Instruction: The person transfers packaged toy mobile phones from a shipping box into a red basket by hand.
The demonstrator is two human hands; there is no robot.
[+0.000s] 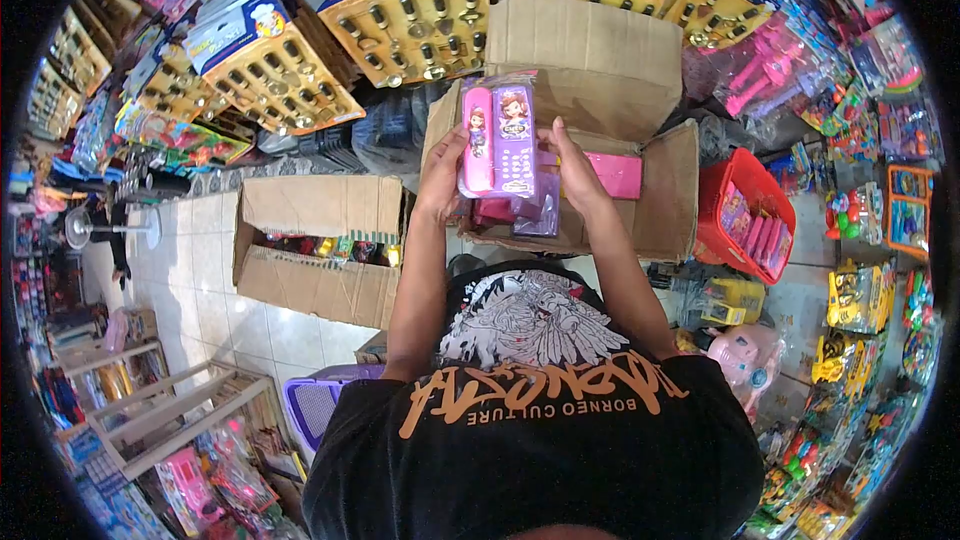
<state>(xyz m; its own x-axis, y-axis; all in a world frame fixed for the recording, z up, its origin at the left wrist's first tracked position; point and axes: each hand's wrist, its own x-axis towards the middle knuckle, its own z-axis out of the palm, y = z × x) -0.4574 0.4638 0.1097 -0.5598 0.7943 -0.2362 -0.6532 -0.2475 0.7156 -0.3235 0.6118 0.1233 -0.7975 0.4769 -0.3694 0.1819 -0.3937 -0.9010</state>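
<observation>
A pink and purple toy phone (514, 145) in clear wrapping is held upright over an open cardboard box (600, 40). My left hand (443, 168) grips its left edge, fingers closed around it. My right hand (574, 168) is at the right side of the package, thumb raised; its other fingers are partly hidden, and whether it touches the package is hard to tell. Inside the box, below the hands, lie a pink package (615, 176) and a purple one (540, 212).
Another cardboard box (320, 202) with colourful items stands on the floor at the left. A red basket (712, 202) of pink packages is at the right. Kitchen play sets (405, 25) hang ahead. A wooden rack (165, 405) stands lower left.
</observation>
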